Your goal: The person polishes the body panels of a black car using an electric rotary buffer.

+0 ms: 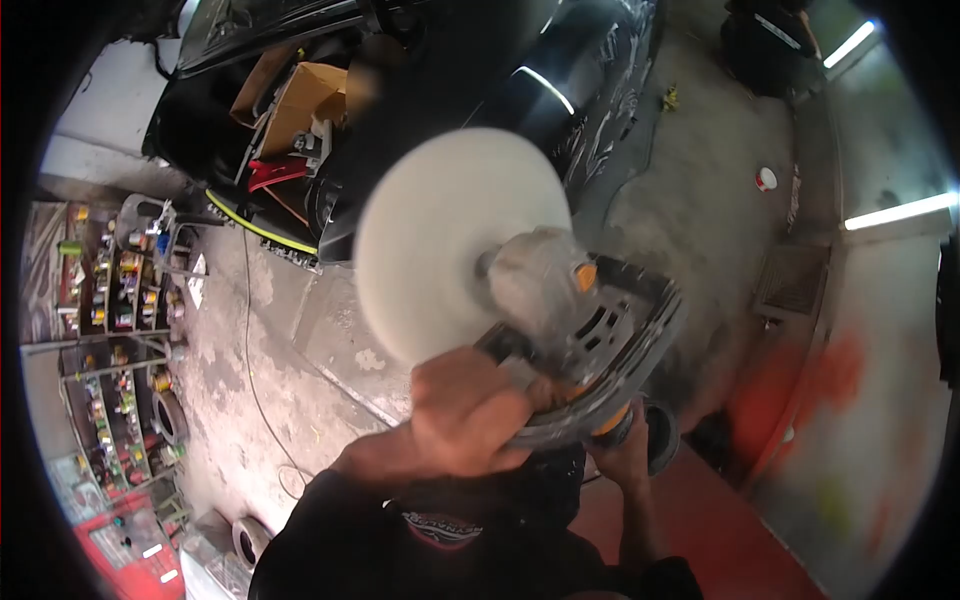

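Note:
I hold a grey and orange polisher (545,280) up in front of my chest. Its large round white polishing pad (430,240) looks smooth and blurred. My left hand (470,410) is closed round the bar handle beside the machine's head. Lower down, my right hand (625,450) wraps the rear grip, its fingers partly hidden by the machine. Behind the pad stands a glossy black car (490,90), partly covered by it. I cannot tell whether pad and car panel touch.
A cardboard box (310,95) and other items fill an open part of the car. Shelves (110,390) of cans stand at left, with tyres (170,415) nearby. A cable (250,350) crosses the concrete floor. Another person (765,45) is at upper right, near a small tub (766,179).

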{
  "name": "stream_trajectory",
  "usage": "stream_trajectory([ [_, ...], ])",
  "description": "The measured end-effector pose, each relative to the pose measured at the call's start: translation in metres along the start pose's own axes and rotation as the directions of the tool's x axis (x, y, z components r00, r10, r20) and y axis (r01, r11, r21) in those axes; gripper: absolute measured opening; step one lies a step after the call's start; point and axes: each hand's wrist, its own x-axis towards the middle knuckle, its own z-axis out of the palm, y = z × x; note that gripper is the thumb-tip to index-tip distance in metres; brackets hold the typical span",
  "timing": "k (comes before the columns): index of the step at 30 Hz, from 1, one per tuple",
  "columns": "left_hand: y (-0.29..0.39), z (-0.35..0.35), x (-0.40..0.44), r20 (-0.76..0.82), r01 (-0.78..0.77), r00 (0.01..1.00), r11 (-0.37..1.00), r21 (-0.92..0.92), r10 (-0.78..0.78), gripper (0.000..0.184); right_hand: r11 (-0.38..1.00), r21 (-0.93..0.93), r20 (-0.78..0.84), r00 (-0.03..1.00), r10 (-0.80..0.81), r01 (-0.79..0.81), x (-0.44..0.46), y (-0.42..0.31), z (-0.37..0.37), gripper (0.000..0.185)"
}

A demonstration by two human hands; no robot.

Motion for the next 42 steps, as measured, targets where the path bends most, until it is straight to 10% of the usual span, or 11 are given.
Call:
stream_trajectory([
  [9, -0.039, 0.075, 0.112, -0.089, 0.193, 0.979, 0.976, 0.100, -0.184, 0.032, 0.998, 0.038, -0.079, 0.995, 0.055, -0.052, 0.097, 0.018, -0.076, 0.075],
  [14, 0.000, 0.051, 0.081, -0.169, 0.194, 0.972, 0.965, 0.179, -0.164, 0.026, 0.992, -0.063, 0.173, 0.980, -0.101, 0.113, 0.088, -0.001, -0.094, 0.082],
  [21, 0.047, 0.014, 0.028, -0.162, 0.203, 0.973, 0.948, 0.245, -0.167, 0.034, 0.992, -0.083, 0.331, 0.937, 0.114, -0.091, 0.048, -0.025, -0.068, 0.080],
  [32, -0.018, 0.059, 0.065, -0.260, 0.237, 0.933, 0.968, -0.081, -0.250, 0.024, 0.978, -0.189, -0.057, 0.995, 0.079, -0.089, 0.060, -0.071, -0.112, 0.069],
  [42, 0.027, -0.022, -0.037, -0.493, 0.129, 0.848, 0.978, -0.167, -0.196, 0.027, 0.797, -0.591, 0.141, 0.989, -0.051, 0.126, 0.013, -0.146, -0.105, 0.091],
])
